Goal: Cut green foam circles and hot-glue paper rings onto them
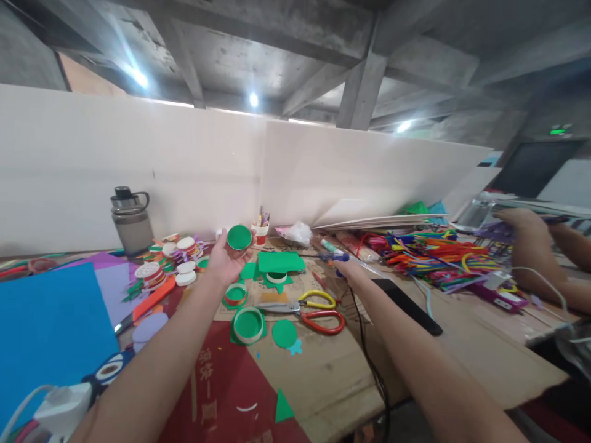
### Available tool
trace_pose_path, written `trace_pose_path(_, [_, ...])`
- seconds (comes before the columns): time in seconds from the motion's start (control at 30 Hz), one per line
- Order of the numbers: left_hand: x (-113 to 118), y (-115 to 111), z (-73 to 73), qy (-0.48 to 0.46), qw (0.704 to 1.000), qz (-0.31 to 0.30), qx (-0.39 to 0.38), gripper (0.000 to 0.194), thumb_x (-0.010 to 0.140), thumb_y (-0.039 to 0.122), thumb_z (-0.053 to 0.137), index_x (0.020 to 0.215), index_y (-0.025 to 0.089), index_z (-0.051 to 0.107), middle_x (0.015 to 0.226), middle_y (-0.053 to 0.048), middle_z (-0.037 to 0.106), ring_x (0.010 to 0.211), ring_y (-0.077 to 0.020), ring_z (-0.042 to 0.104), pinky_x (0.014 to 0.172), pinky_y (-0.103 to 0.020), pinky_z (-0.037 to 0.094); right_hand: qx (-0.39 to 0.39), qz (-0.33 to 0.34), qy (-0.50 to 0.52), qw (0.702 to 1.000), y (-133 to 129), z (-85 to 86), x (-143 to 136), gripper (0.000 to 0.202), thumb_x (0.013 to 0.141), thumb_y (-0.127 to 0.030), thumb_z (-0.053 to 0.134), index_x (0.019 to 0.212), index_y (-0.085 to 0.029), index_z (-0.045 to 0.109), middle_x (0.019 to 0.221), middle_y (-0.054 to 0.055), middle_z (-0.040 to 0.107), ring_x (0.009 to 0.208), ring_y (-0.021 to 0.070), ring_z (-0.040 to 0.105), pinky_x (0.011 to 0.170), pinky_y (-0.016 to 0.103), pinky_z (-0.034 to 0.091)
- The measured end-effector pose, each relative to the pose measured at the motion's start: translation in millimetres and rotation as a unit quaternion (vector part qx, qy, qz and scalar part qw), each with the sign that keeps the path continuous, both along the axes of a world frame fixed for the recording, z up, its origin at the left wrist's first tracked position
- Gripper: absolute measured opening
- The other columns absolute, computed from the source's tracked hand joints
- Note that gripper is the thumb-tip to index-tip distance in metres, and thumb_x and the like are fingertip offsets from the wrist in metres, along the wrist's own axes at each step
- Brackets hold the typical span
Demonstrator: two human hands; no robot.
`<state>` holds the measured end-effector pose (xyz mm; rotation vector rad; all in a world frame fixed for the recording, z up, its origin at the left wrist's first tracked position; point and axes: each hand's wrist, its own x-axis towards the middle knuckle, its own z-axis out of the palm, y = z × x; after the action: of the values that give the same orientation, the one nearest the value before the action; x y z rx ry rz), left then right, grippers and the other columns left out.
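Note:
My left hand [229, 258] is raised over the table's back, its fingers closed around a small round piece with a green face [239, 237]. To the right, my right hand [347, 266] grips a blue-purple tool [340, 256] that looks like a glue gun; my fingers partly hide it. A black cord [364, 344] runs down below that hand. Between my arms lie scissors [295, 307] with one yellow and one red handle, a pale ring on green paper [248, 325], a smaller ring [236, 295], a green disc [285, 333] and a folded green sheet [281, 262].
At left are a grey bottle [132, 221], blue sheet [50, 332], orange cutter knife [152, 299] and white plug [62, 403]. A pen cup [261, 232] stands at the back. Rightward are a black phone-like slab [407, 306], colourful pipe cleaners [443, 255] and another person's arms [530, 246].

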<state>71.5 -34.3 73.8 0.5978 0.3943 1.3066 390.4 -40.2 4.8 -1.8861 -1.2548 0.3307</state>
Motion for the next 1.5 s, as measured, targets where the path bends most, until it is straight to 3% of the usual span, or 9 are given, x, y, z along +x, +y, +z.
trace_pose_path(0.1, [5.5, 3.1, 1.6, -0.016, 0.999, -0.011, -0.029, 0.042, 0.093, 0.043, 0.039, 0.098, 0.009, 0.064, 0.089, -0.017, 0.072, 0.076, -0.0226, 0.069, 0.053, -0.027, 0.052, 0.063, -0.005, 0.085, 0.994, -3.2, 11.9, -13.5, 0.025, 0.090, -0.023, 0.048, 0.109, -0.009, 0.055, 0.096, 0.010, 0.064, 0.073, 0.0164, 0.063, 0.060, 0.028, 0.056])
trace_pose_path(0.2, [13.5, 5.8, 7.8, -0.006, 0.999, 0.001, -0.047, 0.043, 0.093, 0.043, 0.039, 0.099, 0.007, 0.063, 0.087, -0.018, 0.071, 0.074, -0.0225, 0.068, 0.053, -0.028, 0.052, 0.144, 0.026, 0.137, 0.980, -12.9, 34.6, -42.9, 0.028, 0.086, -0.022, 0.048, 0.113, -0.019, 0.049, 0.102, 0.005, 0.063, 0.075, 0.0135, 0.064, 0.060, 0.023, 0.055])
trace_pose_path(0.23, [16.6, 6.1, 10.5, -0.001, 0.999, 0.005, -0.049, 0.043, 0.094, 0.043, 0.039, 0.099, 0.007, 0.063, 0.087, -0.018, 0.071, 0.074, -0.0226, 0.068, 0.053, -0.027, 0.052, 0.173, 0.050, 0.155, 0.971, -18.9, 43.4, -55.6, 0.028, 0.084, -0.023, 0.050, 0.112, -0.021, 0.048, 0.100, 0.003, 0.063, 0.073, 0.0131, 0.064, 0.060, 0.024, 0.055])
trace_pose_path(0.33, [26.1, 5.4, 17.4, 0.013, 0.998, 0.013, -0.052, 0.042, 0.094, 0.041, 0.038, 0.099, 0.008, 0.063, 0.087, -0.018, 0.071, 0.075, -0.0229, 0.068, 0.053, -0.027, 0.051, 0.284, 0.207, 0.242, 0.904, -42.8, 64.6, -94.0, 0.028, 0.082, -0.025, 0.053, 0.109, -0.022, 0.048, 0.086, 0.000, 0.063, 0.063, 0.0138, 0.060, 0.061, 0.029, 0.054])
trace_pose_path(0.43, [33.7, 3.0, 19.2, 0.021, 0.998, 0.009, -0.052, 0.042, 0.094, 0.040, 0.038, 0.096, 0.007, 0.064, 0.084, -0.018, 0.071, 0.076, -0.0234, 0.068, 0.055, -0.028, 0.052, 0.281, 0.307, 0.215, 0.883, -63.8, 68.7, -119.4, 0.021, 0.087, -0.030, 0.050, 0.106, -0.022, 0.049, 0.081, 0.000, 0.060, 0.062, 0.0138, 0.058, 0.061, 0.030, 0.052])
trace_pose_path(0.57, [42.6, -0.3, 16.4, 0.014, 0.998, 0.013, -0.058, 0.039, 0.092, 0.041, 0.041, 0.086, 0.010, 0.064, 0.076, -0.015, 0.069, 0.071, -0.0220, 0.066, 0.057, -0.030, 0.052, 0.271, 0.272, 0.071, 0.921, -70.3, 55.3, -125.0, 0.021, 0.089, -0.030, 0.048, 0.106, -0.020, 0.052, 0.089, 0.005, 0.062, 0.071, 0.0178, 0.059, 0.068, 0.035, 0.050])
trace_pose_path(0.67, [49.7, -3.0, 15.6, 0.016, 0.997, 0.009, -0.074, 0.036, 0.092, 0.040, 0.044, 0.080, 0.012, 0.064, 0.069, -0.011, 0.068, 0.063, -0.0187, 0.063, 0.057, -0.029, 0.052, 0.283, 0.260, 0.012, 0.923, -66.0, 47.3, -120.1, 0.021, 0.089, -0.029, 0.047, 0.107, -0.020, 0.052, 0.099, 0.010, 0.064, 0.086, 0.0230, 0.060, 0.079, 0.040, 0.049])
trace_pose_path(0.87, [63.1, -13.2, 15.9, 0.027, 0.998, 0.016, -0.060, 0.034, 0.092, 0.039, 0.046, 0.078, 0.014, 0.064, 0.068, -0.007, 0.068, 0.063, -0.0174, 0.063, 0.062, -0.031, 0.052, 0.278, 0.255, -0.017, 0.926, -66.3, 46.4, -117.4, 0.029, 0.091, -0.029, 0.044, 0.117, -0.017, 0.049, 0.105, 0.013, 0.064, 0.093, 0.0260, 0.060, 0.082, 0.042, 0.049])
trace_pose_path(1.5, [75.1, -29.7, 16.5, 0.012, 0.999, 0.001, -0.038, 0.026, 0.092, 0.033, 0.048, 0.082, 0.018, 0.066, 0.072, -0.001, 0.070, 0.065, -0.0138, 0.063, 0.067, -0.029, 0.050, 0.272, 0.234, -0.034, 0.933, -70.5, 44.8, -117.1, 0.031, 0.090, -0.030, 0.044, 0.117, -0.016, 0.050, 0.107, 0.016, 0.063, 0.096, 0.0285, 0.060, 0.085, 0.046, 0.048])
